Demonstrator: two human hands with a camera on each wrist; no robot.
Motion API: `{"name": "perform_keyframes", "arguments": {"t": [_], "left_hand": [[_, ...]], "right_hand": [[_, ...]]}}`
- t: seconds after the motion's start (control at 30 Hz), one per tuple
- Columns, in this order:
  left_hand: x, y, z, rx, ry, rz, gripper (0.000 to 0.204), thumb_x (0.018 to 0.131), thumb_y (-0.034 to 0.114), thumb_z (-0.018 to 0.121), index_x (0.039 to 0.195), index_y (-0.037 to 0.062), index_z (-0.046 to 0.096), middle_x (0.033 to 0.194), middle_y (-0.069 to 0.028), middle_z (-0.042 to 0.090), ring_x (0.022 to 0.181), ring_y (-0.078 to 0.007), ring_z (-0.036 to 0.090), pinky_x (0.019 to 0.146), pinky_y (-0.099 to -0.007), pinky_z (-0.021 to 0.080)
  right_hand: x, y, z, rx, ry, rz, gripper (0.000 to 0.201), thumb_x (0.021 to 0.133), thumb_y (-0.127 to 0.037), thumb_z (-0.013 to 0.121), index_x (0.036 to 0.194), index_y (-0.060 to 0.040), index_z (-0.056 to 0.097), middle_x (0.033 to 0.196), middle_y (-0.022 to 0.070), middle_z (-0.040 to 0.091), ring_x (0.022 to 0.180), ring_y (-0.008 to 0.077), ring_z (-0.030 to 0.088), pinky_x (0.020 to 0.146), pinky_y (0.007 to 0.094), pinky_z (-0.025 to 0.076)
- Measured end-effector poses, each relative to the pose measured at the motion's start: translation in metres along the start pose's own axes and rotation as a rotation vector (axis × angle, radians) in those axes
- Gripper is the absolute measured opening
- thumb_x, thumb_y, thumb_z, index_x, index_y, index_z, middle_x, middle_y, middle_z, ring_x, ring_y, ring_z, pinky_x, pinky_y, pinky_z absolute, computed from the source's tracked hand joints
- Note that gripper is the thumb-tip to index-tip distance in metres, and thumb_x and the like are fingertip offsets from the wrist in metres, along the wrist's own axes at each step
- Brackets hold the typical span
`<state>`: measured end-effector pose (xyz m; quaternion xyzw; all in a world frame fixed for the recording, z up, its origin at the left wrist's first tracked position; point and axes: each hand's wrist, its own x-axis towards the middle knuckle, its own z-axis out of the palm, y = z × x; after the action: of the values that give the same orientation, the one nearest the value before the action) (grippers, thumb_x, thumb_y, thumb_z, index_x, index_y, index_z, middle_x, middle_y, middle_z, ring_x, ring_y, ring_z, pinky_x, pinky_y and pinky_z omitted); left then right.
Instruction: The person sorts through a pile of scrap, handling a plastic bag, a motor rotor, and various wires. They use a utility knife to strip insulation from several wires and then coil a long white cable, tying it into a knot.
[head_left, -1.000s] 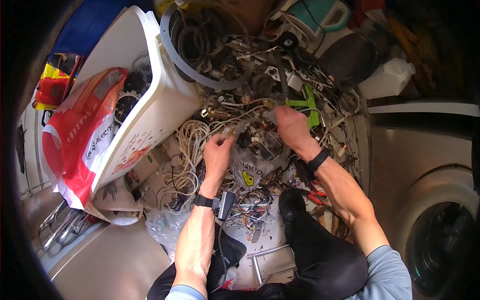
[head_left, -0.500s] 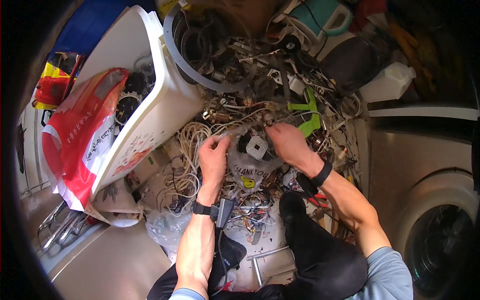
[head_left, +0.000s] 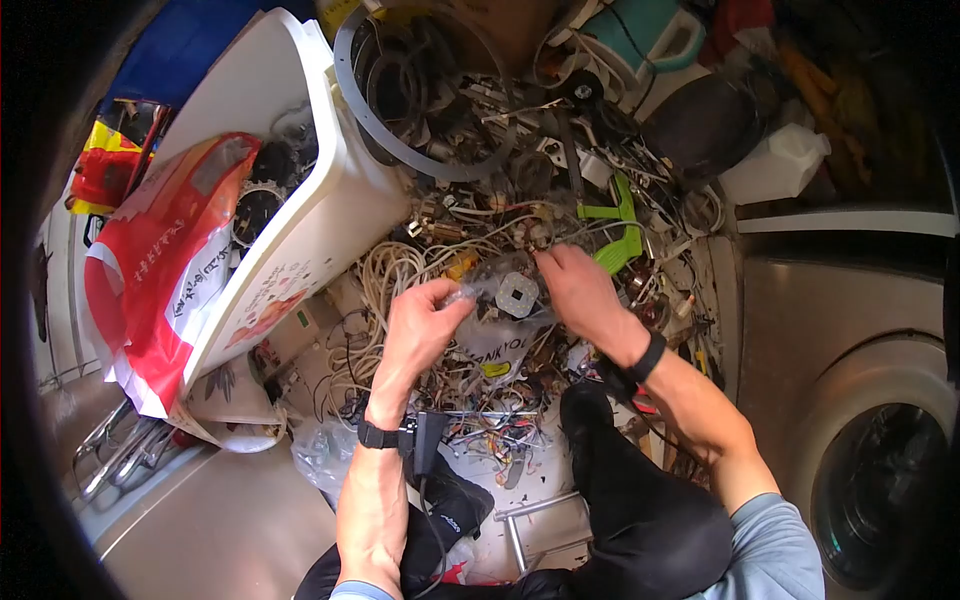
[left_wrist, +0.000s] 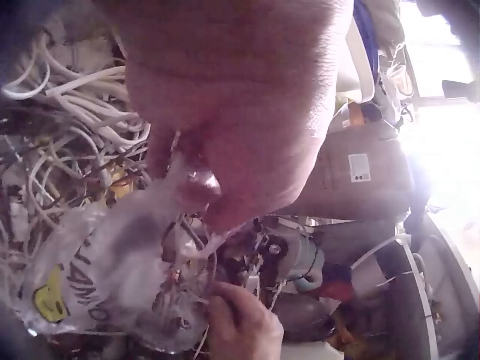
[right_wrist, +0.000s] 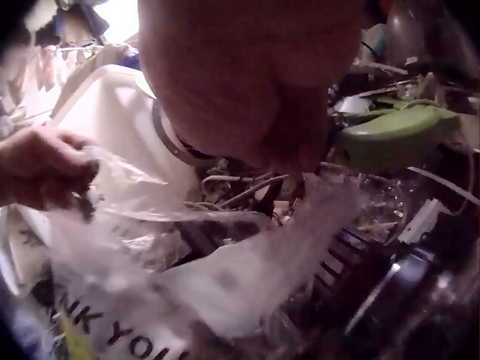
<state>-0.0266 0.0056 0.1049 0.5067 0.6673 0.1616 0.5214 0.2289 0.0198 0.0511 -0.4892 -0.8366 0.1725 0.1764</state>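
Observation:
A clear plastic bag (head_left: 497, 348) printed "THANK YOU" with a yellow smiley hangs between my hands in the head view. My left hand (head_left: 420, 325) pinches one side of its rim between thumb and fingers. On the opposite side, my right hand (head_left: 588, 295) grips the rim, seen in the right wrist view with the bag's film (right_wrist: 247, 289) spread below the fingers. At the bag's mouth shows a grey metal piece (head_left: 516, 294), roughly octagonal with a square hole. Darker small parts show through the film.
Mixed scrap and metal parts surround the bag. Coiled white cables (head_left: 375, 300) lie to its left, a green plastic piece (head_left: 625, 225) to its right. A white bin (head_left: 345, 215) stands at left, a round-doored appliance (head_left: 800, 330) at right.
The grey metal piece has come into view at the bag's mouth. My right hand has come down toward me, and my left hand has dropped slightly, its wrist shifting left.

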Motion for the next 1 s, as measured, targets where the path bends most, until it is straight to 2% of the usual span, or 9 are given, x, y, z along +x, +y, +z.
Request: {"name": "perform_keyframes", "arguments": {"t": [0.1,0.17,0.4,0.47,0.6,0.67,0.8,0.9,1.0], "left_hand": [[-0.01,0.004,-0.005,0.056,-0.058,0.012,0.026,0.086,0.022,0.071,0.099,-0.0002,0.074,0.07,-0.0081,0.068,0.065,-0.0136,0.061,0.063,-0.0316,0.049],[-0.015,0.004,-0.005,0.067,-0.053,0.013,0.027,0.086,0.023,0.071,0.1,-0.0001,0.074,0.071,-0.0111,0.067,0.065,-0.016,0.062,0.065,-0.0327,0.05],[-0.02,-0.007,-0.007,0.161,-0.103,0.014,0.029,0.087,0.027,0.07,0.1,0.0002,0.073,0.074,-0.0163,0.067,0.066,-0.0247,0.064,0.067,-0.0369,0.051],[-0.021,-0.016,-0.006,0.099,-0.063,0.043,0.026,0.088,0.023,0.07,0.097,-0.0016,0.072,0.068,-0.0031,0.061,0.064,-0.0105,0.054,0.062,-0.0297,0.045],[-0.022,-0.026,-0.003,0.035,-0.058,0.037,0.026,0.089,0.023,0.07,0.098,-0.002,0.071,0.069,-0.0025,0.062,0.064,-0.0103,0.054,0.061,-0.0294,0.045],[-0.022,-0.027,0.0,0.06,-0.046,0.018,0.03,0.088,0.026,0.069,0.101,-0.0008,0.073,0.076,-0.0158,0.069,0.069,-0.0233,0.065,0.068,-0.0365,0.051],[-0.019,-0.037,0.003,0.006,-0.039,-0.001,0.029,0.087,0.025,0.069,0.101,-0.0004,0.073,0.076,-0.0161,0.069,0.069,-0.024,0.066,0.068,-0.0367,0.051],[-0.018,-0.04,0.0,-0.037,-0.011,0.013,0.029,0.088,0.025,0.069,0.099,-0.0006,0.073,0.075,-0.0148,0.068,0.068,-0.0219,0.064,0.068,-0.0361,0.05],[-0.021,-0.04,-0.001,-0.093,0.065,0.021,0.024,0.092,0.022,0.069,0.093,-0.0015,0.071,0.07,-0.0017,0.065,0.06,-0.0096,0.059,0.058,-0.0279,0.046]], "right_hand": [[0.038,0.021,0.024,-0.114,-0.045,0.079,0.01,0.086,-0.005,0.059,0.093,-0.001,0.065,0.093,0.0175,0.066,0.087,0.0378,0.068,0.072,0.048,0.057],[0.056,0.036,0.047,-0.196,-0.319,0.233,0.014,0.086,-0.007,0.059,0.089,-0.0007,0.071,0.087,0.0203,0.072,0.083,0.04,0.072,0.069,0.0496,0.06],[0.076,0.059,0.081,-0.221,-0.311,0.261,0.02,0.088,-0.014,0.061,0.086,0.0021,0.073,0.084,0.0224,0.073,0.079,0.04,0.073,0.065,0.0497,0.059],[0.074,0.077,0.098,-0.192,-0.171,0.254,0.018,0.087,-0.015,0.065,0.083,0.0022,0.072,0.084,0.024,0.072,0.08,0.0409,0.073,0.066,0.0505,0.059],[0.079,0.078,0.097,-0.12,-0.142,0.352,0.016,0.085,-0.013,0.068,0.083,0.0028,0.071,0.086,0.026,0.072,0.081,0.0423,0.071,0.068,0.0513,0.058],[0.081,0.075,0.094,-0.124,-0.138,0.376,0.015,0.083,-0.011,0.069,0.086,0.004,0.07,0.086,0.0264,0.071,0.082,0.0433,0.071,0.071,0.0516,0.058],[0.081,0.08,0.095,-0.042,-0.126,0.39,0.016,0.083,-0.01,0.067,0.088,0.005,0.07,0.087,0.027,0.071,0.082,0.0448,0.07,0.073,0.0535,0.058],[0.079,0.069,0.088,-0.154,-0.203,0.309,0.014,0.084,-0.008,0.064,0.09,0.0049,0.068,0.087,0.0274,0.071,0.083,0.0455,0.07,0.074,0.0549,0.058],[0.059,0.025,0.049,-0.073,-0.115,0.391,0.011,0.086,-0.004,0.061,0.091,0.0051,0.065,0.087,0.028,0.07,0.084,0.0459,0.07,0.072,0.0546,0.057]]}}
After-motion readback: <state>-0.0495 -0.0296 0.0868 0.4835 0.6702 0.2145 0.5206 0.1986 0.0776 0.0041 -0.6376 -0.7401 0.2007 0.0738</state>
